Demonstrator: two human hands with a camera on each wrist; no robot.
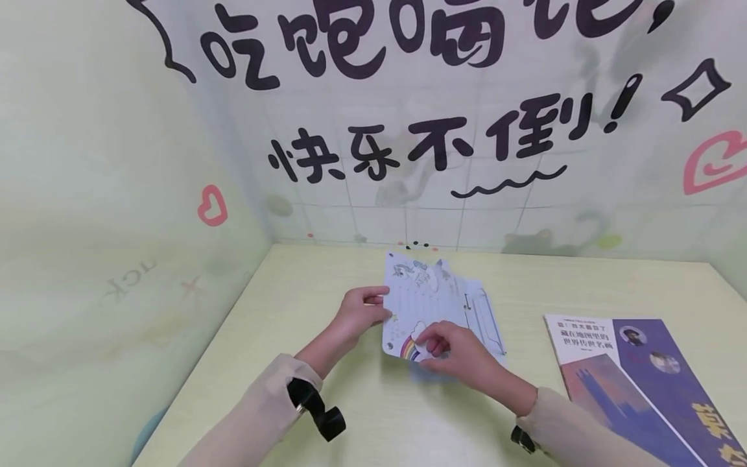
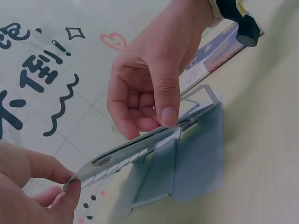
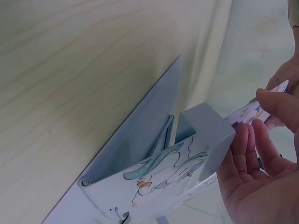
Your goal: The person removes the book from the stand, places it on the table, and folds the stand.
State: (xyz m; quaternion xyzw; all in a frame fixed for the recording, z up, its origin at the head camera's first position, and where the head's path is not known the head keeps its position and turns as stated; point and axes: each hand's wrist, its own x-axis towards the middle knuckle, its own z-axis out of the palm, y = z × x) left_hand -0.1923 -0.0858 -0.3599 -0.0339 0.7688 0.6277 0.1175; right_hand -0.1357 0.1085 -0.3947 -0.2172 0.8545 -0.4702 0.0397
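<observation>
A white folding book stand point(image 1: 420, 295), printed with a unicorn and a rainbow, is held tilted above the table. My left hand point(image 1: 363, 312) pinches the left edge of its printed panel between thumb and fingers. At the panel's lower edge, by the rainbow, my right hand point(image 1: 458, 353) grips with thumb and curled fingers. In the left wrist view the plain grey-blue back plate point(image 2: 198, 158) spreads away from the printed panel. A thin wire support point(image 3: 161, 135) shows between the panels in the right wrist view, and a folded ledge point(image 3: 212, 135) juts out near the right fingers.
A book point(image 1: 636, 389) with a purple and white cover lies on the right side of the pale wooden table point(image 1: 280, 285). Behind the table hangs a printed curtain point(image 1: 373, 214) with black lettering, and another curtain stands along the left.
</observation>
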